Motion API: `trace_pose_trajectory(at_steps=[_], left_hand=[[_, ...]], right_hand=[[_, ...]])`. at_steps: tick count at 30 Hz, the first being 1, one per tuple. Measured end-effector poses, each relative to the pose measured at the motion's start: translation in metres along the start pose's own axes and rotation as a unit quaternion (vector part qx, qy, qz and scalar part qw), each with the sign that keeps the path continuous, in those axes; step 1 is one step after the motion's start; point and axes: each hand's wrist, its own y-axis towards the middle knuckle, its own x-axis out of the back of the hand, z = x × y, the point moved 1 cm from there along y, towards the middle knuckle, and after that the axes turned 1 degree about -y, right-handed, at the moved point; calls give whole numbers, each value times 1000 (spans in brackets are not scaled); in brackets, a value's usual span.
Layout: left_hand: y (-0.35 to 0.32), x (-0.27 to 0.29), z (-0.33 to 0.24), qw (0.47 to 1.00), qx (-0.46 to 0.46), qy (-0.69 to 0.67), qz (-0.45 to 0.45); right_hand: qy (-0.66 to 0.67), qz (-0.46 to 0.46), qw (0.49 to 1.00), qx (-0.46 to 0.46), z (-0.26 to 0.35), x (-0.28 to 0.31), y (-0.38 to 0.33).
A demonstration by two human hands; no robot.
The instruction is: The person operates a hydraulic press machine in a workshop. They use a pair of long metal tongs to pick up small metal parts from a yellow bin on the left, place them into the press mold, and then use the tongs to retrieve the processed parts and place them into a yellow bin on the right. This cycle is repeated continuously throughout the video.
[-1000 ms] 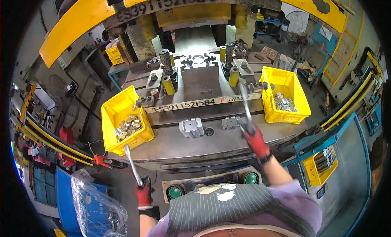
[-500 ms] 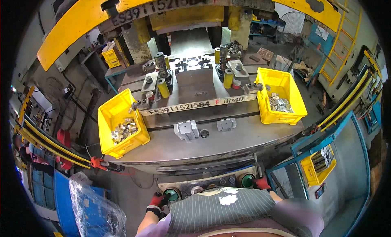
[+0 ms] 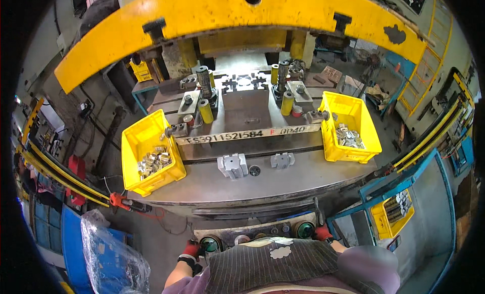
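Note:
My left hand [image 3: 192, 249], in a red and black glove, is at a round green push button [image 3: 210, 243] on the left of a control panel. My right hand [image 3: 323, 232], gloved in red, is beside a second green button [image 3: 304, 229] at the panel's right end. The fingers of both hands are too small and dark to make out. Beyond the panel, a steel press table carries a lower die [image 3: 246, 109] with dark guide posts and yellow cylinders. Two grey metal blocks, a larger one [image 3: 233, 166] and a smaller one [image 3: 282, 160], rest near the table's front.
Yellow bins of metal parts stand at left [image 3: 179, 167] and right [image 3: 328, 152] of the table. A wide yellow press beam [image 3: 242, 16] spans above the die. Another yellow bin [image 3: 404, 226] sits in a blue-framed stand at right. Clear plastic wrap [image 3: 108, 263] hangs at lower left.
The yellow beam has come lower in view, and the lettered plate under it is now hidden. The table shifts slightly in the picture. Both hands stay at the buttons.

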Motion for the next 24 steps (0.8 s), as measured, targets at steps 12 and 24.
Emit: trace_pose_trajectory(at_steps=[12,24], left_hand=[[11,-6,-10,870,294,-394,-30],[-23,154,-111,477,385,-627,-480]], right_hand=[[112,3,993,46,7,23,-5],[530,-272,802,-48,196,144,-7]])
